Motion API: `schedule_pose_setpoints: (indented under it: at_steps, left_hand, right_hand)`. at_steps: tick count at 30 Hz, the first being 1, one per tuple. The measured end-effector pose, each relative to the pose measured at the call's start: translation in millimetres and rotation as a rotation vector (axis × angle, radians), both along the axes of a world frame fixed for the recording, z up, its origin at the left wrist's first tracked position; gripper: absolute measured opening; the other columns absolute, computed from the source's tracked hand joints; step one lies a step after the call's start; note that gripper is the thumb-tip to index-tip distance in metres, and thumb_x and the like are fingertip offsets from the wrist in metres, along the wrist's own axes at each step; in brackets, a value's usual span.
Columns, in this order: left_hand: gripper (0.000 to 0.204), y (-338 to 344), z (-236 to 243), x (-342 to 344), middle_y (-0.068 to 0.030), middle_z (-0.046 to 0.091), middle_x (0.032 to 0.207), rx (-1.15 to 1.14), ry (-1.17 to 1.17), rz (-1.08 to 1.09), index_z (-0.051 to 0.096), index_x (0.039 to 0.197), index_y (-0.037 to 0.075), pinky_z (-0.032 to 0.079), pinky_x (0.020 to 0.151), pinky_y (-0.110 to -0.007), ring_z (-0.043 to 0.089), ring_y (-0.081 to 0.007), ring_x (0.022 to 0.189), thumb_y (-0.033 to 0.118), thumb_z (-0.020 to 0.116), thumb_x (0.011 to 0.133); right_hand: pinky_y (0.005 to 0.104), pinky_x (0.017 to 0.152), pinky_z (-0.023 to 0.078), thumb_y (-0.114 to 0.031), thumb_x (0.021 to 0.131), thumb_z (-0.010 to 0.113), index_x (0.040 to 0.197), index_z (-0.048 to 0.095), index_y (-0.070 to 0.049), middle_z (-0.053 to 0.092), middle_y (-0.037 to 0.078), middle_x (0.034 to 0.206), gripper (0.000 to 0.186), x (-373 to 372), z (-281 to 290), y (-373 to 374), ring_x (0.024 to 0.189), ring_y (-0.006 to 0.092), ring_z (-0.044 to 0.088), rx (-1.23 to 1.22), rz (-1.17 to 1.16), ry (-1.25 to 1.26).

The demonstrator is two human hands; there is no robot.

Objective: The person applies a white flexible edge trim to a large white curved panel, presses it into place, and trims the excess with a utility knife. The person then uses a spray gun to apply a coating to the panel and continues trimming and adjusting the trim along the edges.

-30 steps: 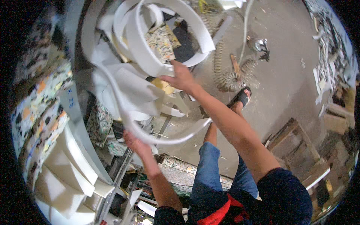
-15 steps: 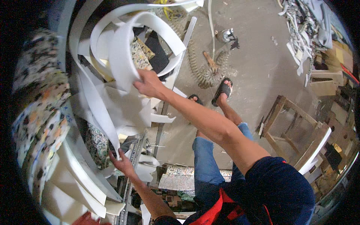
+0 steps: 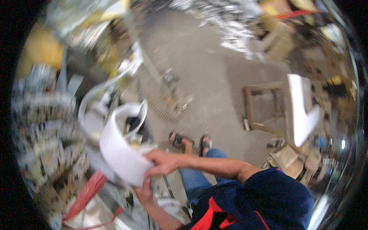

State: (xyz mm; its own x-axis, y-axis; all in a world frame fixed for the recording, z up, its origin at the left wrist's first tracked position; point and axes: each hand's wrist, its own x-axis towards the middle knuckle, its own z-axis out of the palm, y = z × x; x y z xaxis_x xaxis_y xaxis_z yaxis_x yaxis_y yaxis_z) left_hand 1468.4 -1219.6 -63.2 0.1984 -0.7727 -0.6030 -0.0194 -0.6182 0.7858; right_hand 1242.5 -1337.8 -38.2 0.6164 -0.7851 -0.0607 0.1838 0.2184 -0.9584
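A long, broad white strip (image 3: pixel 120 153), apparently foam, curls in loops in front of me to the left. My right hand (image 3: pixel 164 161) is closed round its near edge, thumb on one face. Just below, my left hand (image 3: pixel 143 191) grips the same strip close to the right hand; its fingers are partly hidden behind the material. The strip's far loop (image 3: pixel 90 92) trails away over other scraps. Motion blurs the picture.
Speckled foam stacks (image 3: pixel 50 130) fill the left side, with a red wrapped bundle (image 3: pixel 86 193) nearer me. A coiled hose (image 3: pixel 153 105) lies on the floor. To the right are a wooden frame (image 3: pixel 248 105), a white panel (image 3: pixel 299 111) and cardboard boxes (image 3: pixel 285 159). White scraps (image 3: pixel 237 23) lie farther off.
My view has swung round. My hands, apart on the strip before, are now close together on it, nearer my body. The red bundle at lower left now shows more fully.
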Motion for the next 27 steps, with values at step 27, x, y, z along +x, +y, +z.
schedule_pose_setpoints:
  at_steps: [27]
  left_hand:
    - [0.032, 269.4, 275.4, -203.4, -0.0135, 0.076, 0.088, -0.196, -0.218, -2.131, 0.076, 0.107, 0.005, 0.056, 0.076, -0.034, 0.072, -0.0189, 0.082, 0.029, 0.079, 0.085]
  right_hand:
    - [0.0498, 0.092, 0.058, -0.025, 0.087, 0.071, 0.133, 0.047, 0.007, 0.064, 0.021, 0.113, 0.061, -269.4, 304.3, 740.5, 0.104, 0.0312, 0.067, -0.402, -1.683, -0.475]
